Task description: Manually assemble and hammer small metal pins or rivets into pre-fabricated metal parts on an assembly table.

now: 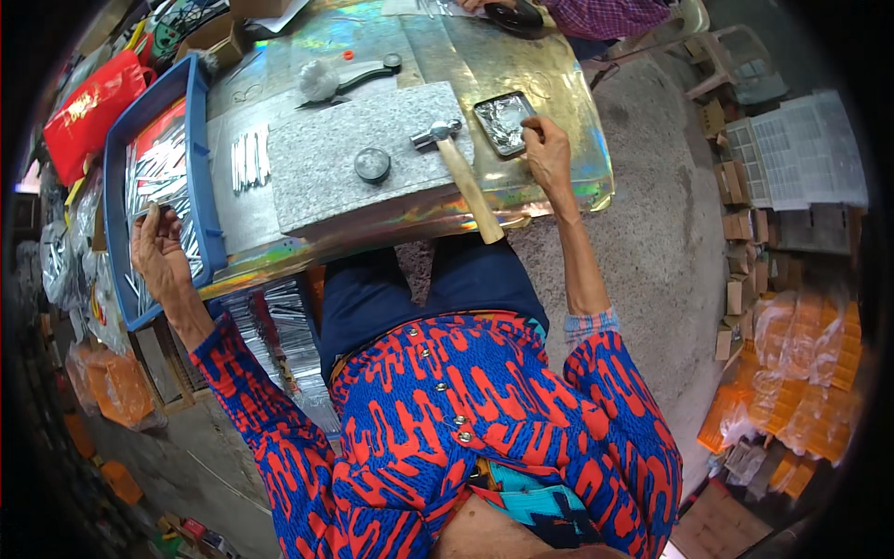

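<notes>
Rods, far too many for me to count, filled one blue tray at the bench's left end. Over it I had the left hand, palm partly turned up, its fingers half curled; I could not tell whether their tips pinched a rod. Just right of the tray lay one short row of silver pieces, about five by my count, side by side on the bench. Next came one speckled stone slab; beyond its far edge I made out one white tuft, one red ring and one black-handled tool. On the slab sat one round dark disc and one hammer, its wooden handle jutting over the near edge. Beside the slab stood one black dish of silvery bits, uncountable from my end. At its right rim I had the right hand, thumb and forefinger drawn close together; whether they pinched a bit, I could not tell.
</notes>
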Available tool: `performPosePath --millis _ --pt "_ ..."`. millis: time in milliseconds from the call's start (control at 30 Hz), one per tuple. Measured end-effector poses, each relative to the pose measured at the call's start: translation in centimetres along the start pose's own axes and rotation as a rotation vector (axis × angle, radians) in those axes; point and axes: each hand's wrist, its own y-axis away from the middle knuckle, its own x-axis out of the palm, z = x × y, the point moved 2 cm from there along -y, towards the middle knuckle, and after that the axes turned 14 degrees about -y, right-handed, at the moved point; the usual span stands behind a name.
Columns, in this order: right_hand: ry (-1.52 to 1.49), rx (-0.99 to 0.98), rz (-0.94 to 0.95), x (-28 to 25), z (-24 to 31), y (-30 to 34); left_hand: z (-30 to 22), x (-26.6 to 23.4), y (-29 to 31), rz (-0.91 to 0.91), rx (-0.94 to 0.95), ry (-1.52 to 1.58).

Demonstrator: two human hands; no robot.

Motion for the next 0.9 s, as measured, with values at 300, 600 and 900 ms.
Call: performPosePath --millis 300,600,900 --pt "0.455 -0.196 0.107 1.8 -1.5 -2.2 -1.2 11.4 9.7 0.513 -0.232 0.213" --pt "0.704 -0.383 0.161 3.7 -2.4 -2.7 -0.6 14.9 12.8 0.581 -0.298 0.217" --pt "0.61 -0.401 0.246 2.0 -4.6 -4.0 -0.4 17.4 13.7 0.569 -0.332 0.301"
